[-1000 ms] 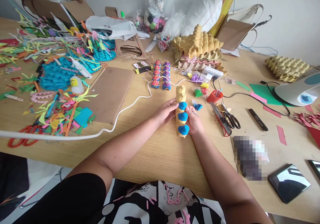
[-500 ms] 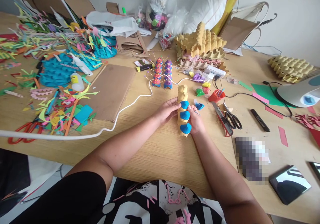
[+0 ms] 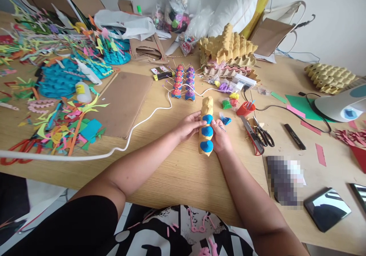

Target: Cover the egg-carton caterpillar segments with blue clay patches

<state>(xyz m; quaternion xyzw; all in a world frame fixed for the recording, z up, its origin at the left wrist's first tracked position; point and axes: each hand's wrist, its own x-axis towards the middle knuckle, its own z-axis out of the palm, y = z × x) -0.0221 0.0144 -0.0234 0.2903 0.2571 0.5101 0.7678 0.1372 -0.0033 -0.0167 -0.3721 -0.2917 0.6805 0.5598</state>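
Between my hands is a yellow egg carton strip with a row of bumps. Three bumps nearer me wear caps of blue clay. My left hand is closed on the strip's left side, thumb reaching over to the topmost blue cap. On the right edge my right hand grips the strip, its thumb at the blue clay. A thin stick-like thing shows at its fingers; its kind is unclear. Just beyond lies a packet of blue clay.
Two finished-looking carton strips, one red and one purple, stand ahead with pins sticking out. A white cable crosses the table. On the right are a red cup, a box cutter and scissors. Paper scraps cover the left.
The carton strip has tilted slightly, its near end swinging left, and my right thumb has shifted on the blue clay. The whole view has drifted a little.
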